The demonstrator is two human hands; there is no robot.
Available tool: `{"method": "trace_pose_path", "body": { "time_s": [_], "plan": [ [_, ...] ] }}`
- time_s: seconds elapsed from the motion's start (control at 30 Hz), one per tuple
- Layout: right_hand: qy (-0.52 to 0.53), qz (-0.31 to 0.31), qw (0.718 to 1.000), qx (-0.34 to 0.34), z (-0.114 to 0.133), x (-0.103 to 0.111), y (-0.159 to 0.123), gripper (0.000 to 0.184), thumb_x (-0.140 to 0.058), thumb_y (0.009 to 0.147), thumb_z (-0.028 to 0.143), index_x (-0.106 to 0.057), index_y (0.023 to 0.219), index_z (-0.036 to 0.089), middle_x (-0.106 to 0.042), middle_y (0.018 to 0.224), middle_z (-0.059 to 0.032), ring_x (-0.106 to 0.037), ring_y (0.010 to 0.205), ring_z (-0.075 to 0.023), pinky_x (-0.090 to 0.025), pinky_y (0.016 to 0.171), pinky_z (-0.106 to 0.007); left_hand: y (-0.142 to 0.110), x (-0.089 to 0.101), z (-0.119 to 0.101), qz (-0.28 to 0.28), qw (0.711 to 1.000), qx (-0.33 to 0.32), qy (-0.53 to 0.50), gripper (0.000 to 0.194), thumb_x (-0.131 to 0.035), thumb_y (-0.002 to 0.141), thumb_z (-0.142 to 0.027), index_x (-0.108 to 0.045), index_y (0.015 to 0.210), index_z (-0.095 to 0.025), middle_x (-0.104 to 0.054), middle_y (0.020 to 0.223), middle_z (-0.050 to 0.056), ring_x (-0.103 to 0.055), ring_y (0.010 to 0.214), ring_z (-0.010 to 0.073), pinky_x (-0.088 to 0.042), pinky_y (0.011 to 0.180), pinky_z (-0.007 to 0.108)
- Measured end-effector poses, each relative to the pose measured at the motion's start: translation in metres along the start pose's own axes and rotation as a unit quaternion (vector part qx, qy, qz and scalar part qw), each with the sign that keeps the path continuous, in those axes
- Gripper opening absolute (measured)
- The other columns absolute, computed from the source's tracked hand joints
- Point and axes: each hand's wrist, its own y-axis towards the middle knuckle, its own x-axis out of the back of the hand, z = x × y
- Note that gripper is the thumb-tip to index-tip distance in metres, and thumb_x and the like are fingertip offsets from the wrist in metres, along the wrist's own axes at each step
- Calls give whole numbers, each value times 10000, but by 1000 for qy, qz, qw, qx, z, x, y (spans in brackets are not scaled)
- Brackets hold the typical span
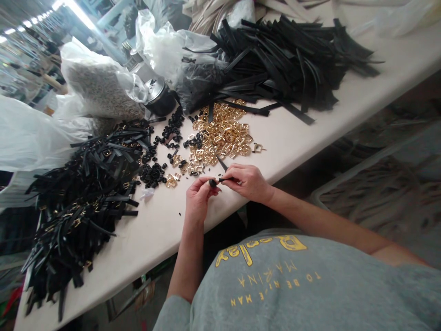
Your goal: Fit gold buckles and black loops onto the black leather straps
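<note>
Near the front edge of the table, my two hands are close together. Between its fingertips, my left hand (199,196) pinches a small rounded black piece (212,183), apparently one of the strap loops. My right hand (251,183) is closed on a narrow black strip (222,163) that sticks out past the fingers toward the buckles. A short dark end shows between the two hands; whether it belongs to that strip I cannot tell. Just beyond the hands lies a heap of gold buckles (223,133), with small black loops (152,174) to its left.
Black straps (282,64) are piled at the back right. Straps with gold buckles (86,184) form a heap on the left. A dark can with a metal lid (159,97) stands by a filled plastic bag (99,78). One loose buckle (258,147) lies right of the heap.
</note>
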Motion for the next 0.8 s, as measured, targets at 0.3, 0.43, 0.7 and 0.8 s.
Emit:
{"method": "trace_pose_path", "body": {
  "time_s": [0.3, 0.43, 0.7, 0.8],
  "plan": [
    [-42, 17, 998, 34, 1, -2, -2, 224, -528, 956, 291, -659, 825, 166, -668, 776, -48, -599, 700, -137, -444, 649, -249, 3, -7, 1, 9, 998, -26, 48, 149, -704, 740, -278, -701, 833, -162, -669, 725, -2, -591, 578, 78, -502, 600, 201],
    [-57, 23, 998, 34, 1, -2, -2, 242, -516, 964, 296, -654, 814, 166, -671, 782, -52, -605, 710, -140, -444, 660, -252, 2, -8, 0, 4, 999, -15, 36, 172, -718, 734, -285, -693, 851, -162, -669, 737, -1, -591, 585, 76, -507, 607, 201],
    [-91, 47, 994, 44, 1, -2, -3, 242, -507, 966, 278, -653, 803, 174, -661, 788, -51, -598, 738, -147, -428, 674, -255, 4, -10, 2, 2, 1000, 2, 8, 203, -783, 677, -269, -667, 803, -161, -646, 678, -20, -574, 526, 60, -484, 551, 177],
    [-99, 52, 993, 40, 1, -2, -3, 249, -504, 966, 271, -645, 787, 167, -654, 785, -53, -589, 732, -148, -423, 673, -255, 3, -5, 1, 14, 1000, 11, 17, 223, -786, 691, -296, -688, 837, -158, -685, 747, 6, -614, 573, 78, -515, 597, 200]
  ]
}}
